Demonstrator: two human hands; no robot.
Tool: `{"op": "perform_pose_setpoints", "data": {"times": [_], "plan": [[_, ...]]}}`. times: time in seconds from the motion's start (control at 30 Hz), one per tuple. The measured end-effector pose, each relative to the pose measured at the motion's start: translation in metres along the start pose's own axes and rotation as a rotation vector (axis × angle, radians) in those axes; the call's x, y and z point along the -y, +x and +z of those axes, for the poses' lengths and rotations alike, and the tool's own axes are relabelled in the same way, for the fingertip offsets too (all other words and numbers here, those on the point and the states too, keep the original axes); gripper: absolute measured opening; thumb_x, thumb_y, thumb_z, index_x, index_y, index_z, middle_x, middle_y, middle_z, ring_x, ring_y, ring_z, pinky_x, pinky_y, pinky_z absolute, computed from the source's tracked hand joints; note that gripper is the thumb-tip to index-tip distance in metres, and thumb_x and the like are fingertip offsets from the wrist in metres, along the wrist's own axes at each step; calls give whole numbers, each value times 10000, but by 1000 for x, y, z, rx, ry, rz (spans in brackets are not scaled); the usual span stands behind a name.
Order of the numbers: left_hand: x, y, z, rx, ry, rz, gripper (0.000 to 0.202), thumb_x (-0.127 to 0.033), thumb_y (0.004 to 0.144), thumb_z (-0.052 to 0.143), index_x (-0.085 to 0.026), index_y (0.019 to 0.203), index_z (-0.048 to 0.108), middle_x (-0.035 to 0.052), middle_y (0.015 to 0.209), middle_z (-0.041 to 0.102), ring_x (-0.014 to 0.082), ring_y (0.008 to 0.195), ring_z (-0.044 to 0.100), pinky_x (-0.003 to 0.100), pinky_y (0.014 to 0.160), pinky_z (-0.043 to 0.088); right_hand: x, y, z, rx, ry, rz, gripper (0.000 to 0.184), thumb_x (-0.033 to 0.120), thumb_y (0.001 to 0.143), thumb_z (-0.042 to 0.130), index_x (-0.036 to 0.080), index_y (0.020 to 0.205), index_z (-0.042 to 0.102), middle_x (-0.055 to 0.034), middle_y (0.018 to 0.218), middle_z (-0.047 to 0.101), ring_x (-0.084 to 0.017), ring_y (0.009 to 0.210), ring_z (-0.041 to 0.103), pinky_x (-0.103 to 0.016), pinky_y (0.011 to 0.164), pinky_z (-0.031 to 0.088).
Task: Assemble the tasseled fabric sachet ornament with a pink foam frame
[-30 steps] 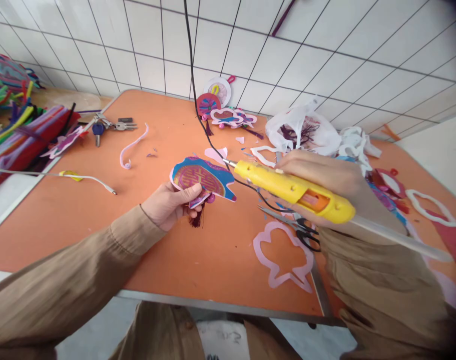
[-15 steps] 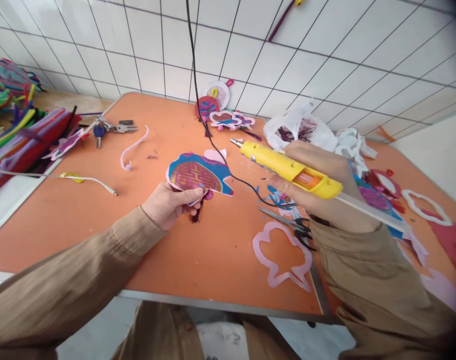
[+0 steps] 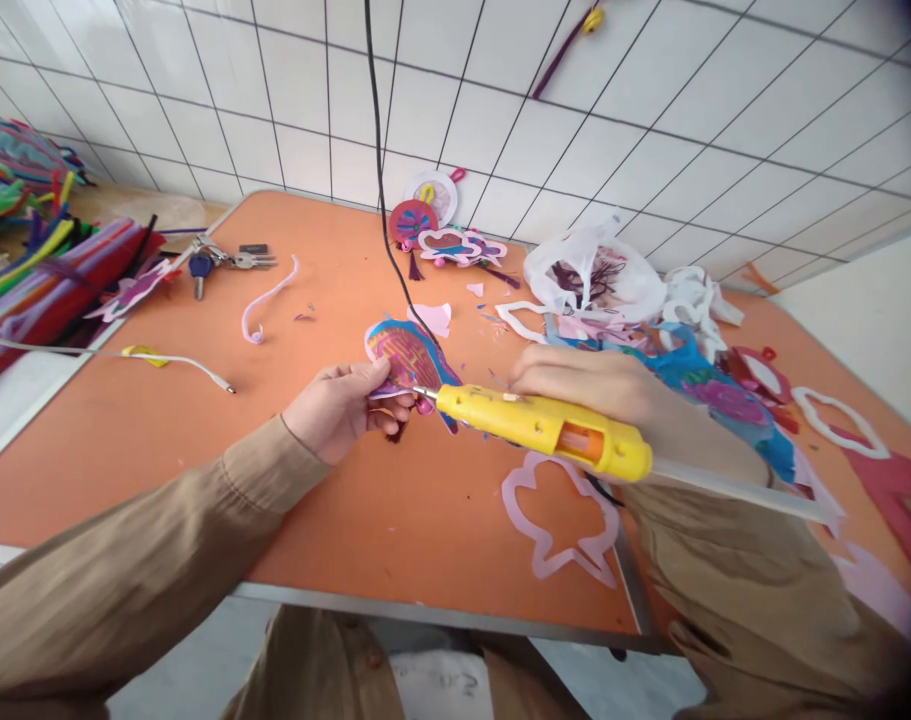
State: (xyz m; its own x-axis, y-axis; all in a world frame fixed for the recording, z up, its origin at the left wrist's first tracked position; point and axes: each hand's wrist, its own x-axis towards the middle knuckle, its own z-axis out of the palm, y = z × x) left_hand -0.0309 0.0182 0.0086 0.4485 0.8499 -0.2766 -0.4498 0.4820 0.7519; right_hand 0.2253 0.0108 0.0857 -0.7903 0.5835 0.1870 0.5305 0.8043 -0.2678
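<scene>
My left hand (image 3: 346, 405) pinches a blue, purple and gold fish-shaped ornament (image 3: 410, 355) by its lower left edge, holding it above the table. A pink bead (image 3: 424, 405) and a dark red tassel (image 3: 396, 432) hang at its lower side. My right hand (image 3: 590, 385) is wrapped round a yellow hot glue gun (image 3: 530, 418), with a long clear glue stick (image 3: 747, 487) sticking out of its back end. The metal nozzle (image 3: 423, 393) is at the ornament's lower edge, close to the bead; whether it touches, I cannot tell.
A black cord (image 3: 380, 180) hangs down behind the ornament. Pink cut-out paper frame (image 3: 526, 555) lies at the front. Keys (image 3: 249, 260), a curled pipe cleaner (image 3: 251, 310) and a white cable (image 3: 177, 360) lie left. Finished ornaments (image 3: 455, 245) and a plastic bag (image 3: 627, 290) stand by the wall.
My right hand has brought the glue gun down and left, so its nozzle is now at the ornament. The ornament has tilted and turned in my left hand.
</scene>
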Motion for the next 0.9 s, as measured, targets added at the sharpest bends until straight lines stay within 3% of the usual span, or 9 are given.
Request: {"op": "perform_pose_setpoints", "data": {"times": [0.2, 0.43, 0.73, 0.9], "plan": [[0, 0, 1, -21, 5, -8, 278, -343, 747, 758, -86, 658, 702, 90, 615, 693, 146, 526, 643, 216, 482, 522, 6, 3, -6, 93, 60, 30, 135, 232, 896, 442, 184, 806, 531, -30, 767, 510, -154, 641, 468, -298, 587, 341], [0, -1, 1, -25, 27, -11, 258, -329, 762, 740, -86, 678, 721, 98, 632, 701, 146, 533, 644, 219, 503, 530, 7, 3, -8, 92, 0, 45, 141, 230, 903, 424, 189, 804, 517, -38, 770, 514, -165, 651, 476, -295, 585, 330], [-1, -2, 2, -13, 41, -18, 244, -296, 675, 814, -65, 670, 737, 94, 621, 713, 128, 511, 639, 200, 505, 539, -2, 1, 2, 36, 5, 33, 237, 340, 930, 417, 203, 741, 457, -6, 736, 447, -135, 601, 414, -281, 538, 263], [-1, -3, 6, 14, 33, -33, 229, -278, 611, 855, -86, 668, 744, 73, 624, 720, 115, 496, 629, 195, 506, 538, 1, 0, 3, 59, 5, 29, 236, 323, 952, 409, 187, 786, 509, -9, 749, 463, -136, 621, 434, -286, 557, 268]]}}
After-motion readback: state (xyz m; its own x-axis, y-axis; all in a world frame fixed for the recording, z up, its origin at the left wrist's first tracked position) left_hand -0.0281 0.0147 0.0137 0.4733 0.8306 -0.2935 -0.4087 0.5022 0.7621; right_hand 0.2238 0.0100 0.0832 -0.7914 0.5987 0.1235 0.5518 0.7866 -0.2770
